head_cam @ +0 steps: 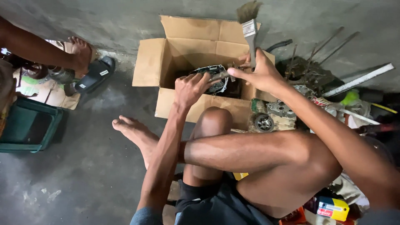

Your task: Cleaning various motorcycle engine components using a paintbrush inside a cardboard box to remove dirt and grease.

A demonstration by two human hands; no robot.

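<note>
Two hands over cardboard box (183,54), right hand (260,73) raising paintbrush (250,27)

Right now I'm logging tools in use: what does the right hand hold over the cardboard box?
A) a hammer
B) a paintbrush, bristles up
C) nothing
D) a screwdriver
B: the right hand grips a paintbrush by its handle, bristles pointing up, above the open cardboard box.

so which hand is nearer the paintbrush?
Right. The right hand holds the paintbrush by its handle, bristles up. The left hand is off to its left, gripping a metal part over the box.
</note>
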